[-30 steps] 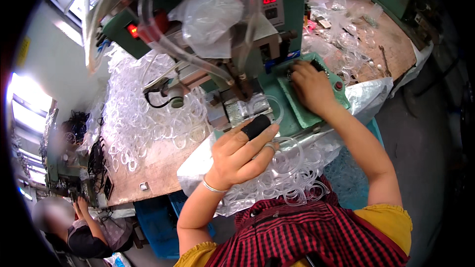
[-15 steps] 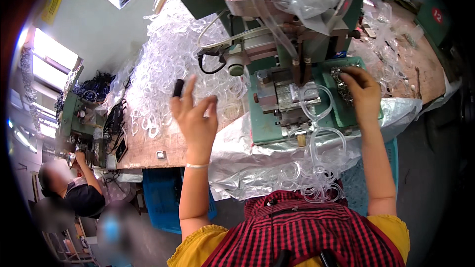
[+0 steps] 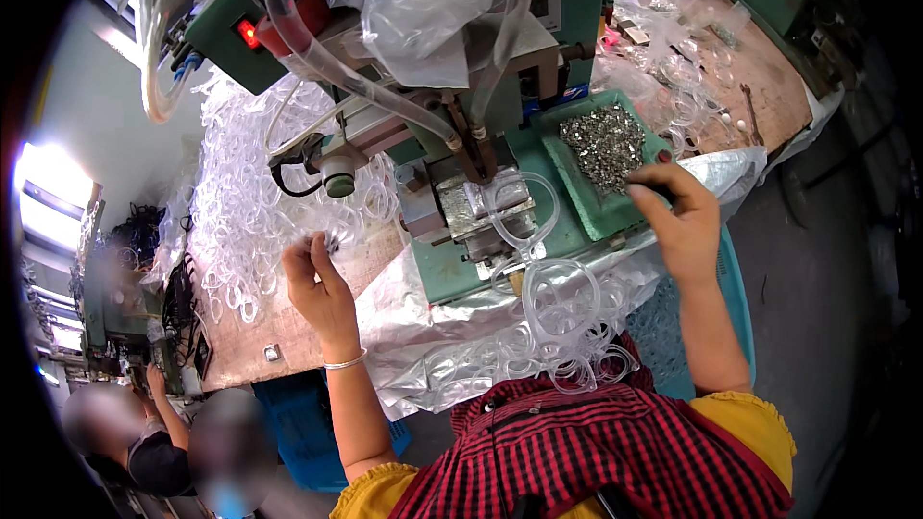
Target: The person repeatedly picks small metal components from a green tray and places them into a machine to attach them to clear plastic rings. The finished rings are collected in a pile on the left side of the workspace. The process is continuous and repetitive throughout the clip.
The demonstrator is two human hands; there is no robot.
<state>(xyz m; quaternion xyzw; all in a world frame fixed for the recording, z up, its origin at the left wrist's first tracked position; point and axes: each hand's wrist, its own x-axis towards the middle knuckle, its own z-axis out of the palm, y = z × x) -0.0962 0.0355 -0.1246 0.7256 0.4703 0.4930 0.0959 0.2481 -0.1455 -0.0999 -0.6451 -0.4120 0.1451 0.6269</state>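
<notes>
My left hand point(image 3: 324, 300) is at the front edge of a heap of clear plastic rings point(image 3: 279, 163). Its thumb and finger are pinched together; a small dark, shiny bit shows beside the tips, too blurred to name. At the right-hand edge of a green tray point(image 3: 601, 221) full of small metal pieces point(image 3: 606, 146), my right hand point(image 3: 687, 221) has thumb and forefinger curled close together. Whatever they hold is too small to see. Between the hands, a clear ring point(image 3: 556, 216) lies on the metal fixture point(image 3: 481, 202) of a green machine, joined to more rings hanging over the front edge.
Two metal prongs point(image 3: 478, 159) stand over the fixture, with clear tubes above. A plastic bag point(image 3: 413, 10) hangs on the machine. Blue baskets point(image 3: 735, 298) stand below the table on both sides. A co-worker point(image 3: 159, 457) sits at the far left.
My view has swung to the right. My right hand has drawn back from the metal pieces to the tray's edge. My left hand's raised, spread fingers have closed into a pinch.
</notes>
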